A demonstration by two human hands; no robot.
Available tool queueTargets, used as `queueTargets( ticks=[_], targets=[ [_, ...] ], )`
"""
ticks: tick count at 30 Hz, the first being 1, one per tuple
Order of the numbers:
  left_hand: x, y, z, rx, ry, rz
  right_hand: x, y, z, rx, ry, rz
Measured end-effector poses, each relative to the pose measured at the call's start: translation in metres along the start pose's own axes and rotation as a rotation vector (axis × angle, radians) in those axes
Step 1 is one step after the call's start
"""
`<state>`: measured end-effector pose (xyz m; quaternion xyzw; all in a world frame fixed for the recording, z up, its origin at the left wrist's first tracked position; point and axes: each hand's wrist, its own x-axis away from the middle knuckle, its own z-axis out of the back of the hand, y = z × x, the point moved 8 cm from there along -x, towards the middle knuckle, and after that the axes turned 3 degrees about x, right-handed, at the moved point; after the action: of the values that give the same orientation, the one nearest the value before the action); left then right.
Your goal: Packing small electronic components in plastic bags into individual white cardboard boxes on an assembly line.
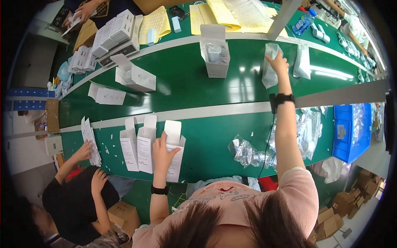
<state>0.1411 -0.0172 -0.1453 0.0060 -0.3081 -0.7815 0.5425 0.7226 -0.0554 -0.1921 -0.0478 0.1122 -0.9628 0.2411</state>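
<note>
My left hand (164,156) is at an upright white carton (175,163) with a raised flap, the rightmost of three standing near the table's front edge. Its thumb and fingers press around the carton's top. On the far green surface, my right hand (278,64) reaches over a clear bubble-wrap pouch (270,76). Its thumb and forefinger are spread apart across the pouch. A second wrapped pouch (302,62) lies just to the right. Left of my left hand stand two more white cartons, a middle one (145,151) and a left one (129,151), flaps up.
An open carton (216,58) with a wrapped item stands on the far surface, with two opened cartons farther left. Plastic-wrapped parts (252,153) lie near my right arm, beside a blue bin (351,132). A co-worker's hand (84,149) holds flat cartons at left. A metal post (285,18) rises behind.
</note>
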Motion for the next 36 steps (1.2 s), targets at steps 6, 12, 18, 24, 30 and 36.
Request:
queueTargets(
  ticks=[6,12,18,24,30,36],
  targets=[
    [-0.004,-0.009,-0.023,-0.065,0.02,-0.021,-0.013,0.007,-0.034,-0.068,-0.151,-0.105],
    [-0.001,0.074,0.016,0.279,0.119,-0.247,0.073,-0.03,0.021,-1.472,-0.375,0.099],
    [0.022,0.165,0.005,0.384,0.161,-0.448,0.235,-0.09,0.112,-2.037,-0.504,-0.088],
    [0.038,0.18,-0.014,0.705,0.189,-0.283,0.284,-0.084,0.143,-1.579,0.235,0.258],
    [0.062,0.182,-0.021,0.594,0.405,-0.628,0.313,-0.106,0.186,-0.961,0.2,0.886],
    [0.071,0.178,-0.023,0.715,0.354,-0.724,0.336,-0.107,0.188,-0.572,0.168,1.153]
  ],
)
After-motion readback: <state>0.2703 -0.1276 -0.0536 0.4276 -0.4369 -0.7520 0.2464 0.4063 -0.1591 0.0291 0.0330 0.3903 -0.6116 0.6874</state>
